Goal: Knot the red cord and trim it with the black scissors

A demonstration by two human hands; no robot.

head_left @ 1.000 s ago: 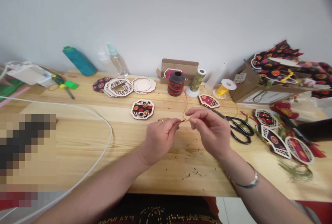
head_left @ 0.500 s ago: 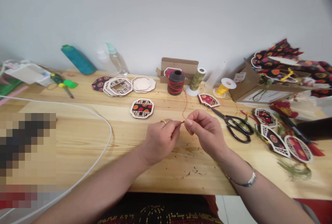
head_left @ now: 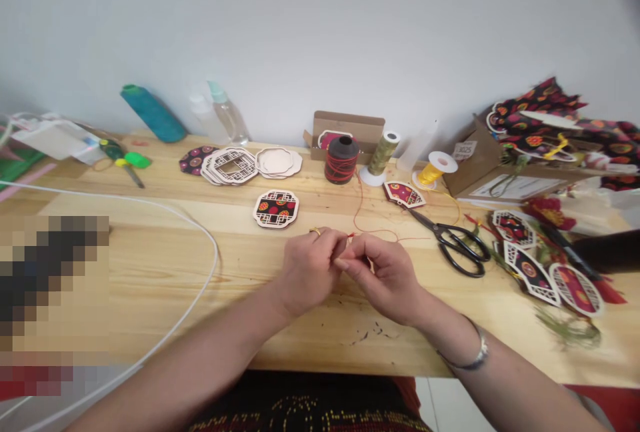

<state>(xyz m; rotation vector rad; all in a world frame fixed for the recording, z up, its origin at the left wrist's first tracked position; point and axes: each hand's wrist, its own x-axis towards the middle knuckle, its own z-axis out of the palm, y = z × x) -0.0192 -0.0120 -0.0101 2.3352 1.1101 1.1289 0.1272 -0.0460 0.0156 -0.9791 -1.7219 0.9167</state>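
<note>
Over the middle of the table, my left hand (head_left: 313,269) is closed, its thumb and index finger pinched on a red cord (head_left: 351,236). My right hand (head_left: 387,275) meets it, thumb and forefinger pinched together against the left fingertips. Only a short red bit of cord shows above the fingers; the rest there is hidden. A thin red strand (head_left: 361,202) runs from the hands' area back to a dark spool wound with red cord (head_left: 341,162). Ahead of my left hand lies an eight-sided wood-framed patterned piece (head_left: 276,209).
Black-handled scissors (head_left: 463,249) lie right of my hands, near several patterned pieces (head_left: 530,272). A cardboard box (head_left: 465,165) stands back right. Behind are a green thread spool (head_left: 383,155), a yellow spool (head_left: 435,169) and stacked frames (head_left: 233,165). A white cable (head_left: 213,245) curves at left.
My right hand has moved slightly left and down, its fingertips now against my left hand. The red strand now lies in a looser curve towards the right on the table.
</note>
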